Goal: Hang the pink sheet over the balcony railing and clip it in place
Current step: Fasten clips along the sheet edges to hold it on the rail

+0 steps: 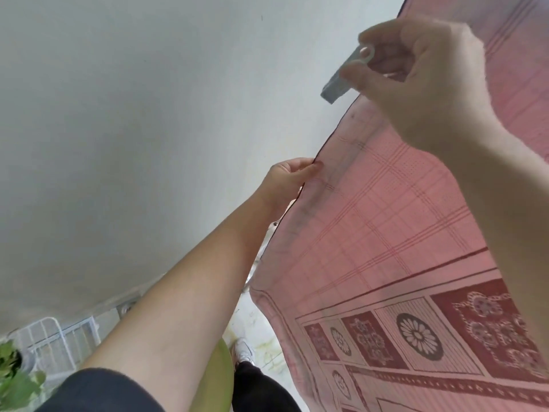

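The pink sheet [386,221], checked with dark red flower panels along its lower border, hangs down the right half of the view. My left hand [285,182] pinches its dark side hem about halfway up. My right hand [421,78] is raised near the top right, in front of the sheet. It pinches a grey clothes peg [337,83] whose jaws point down and left toward the hem. The railing is hidden behind the cloth.
A plain white wall [133,129] fills the left. Low at the left are a white wire rack [59,340] and a leafy green plant [15,379]. My shoe [243,350] stands on pale tiles beside a green round object [217,379].
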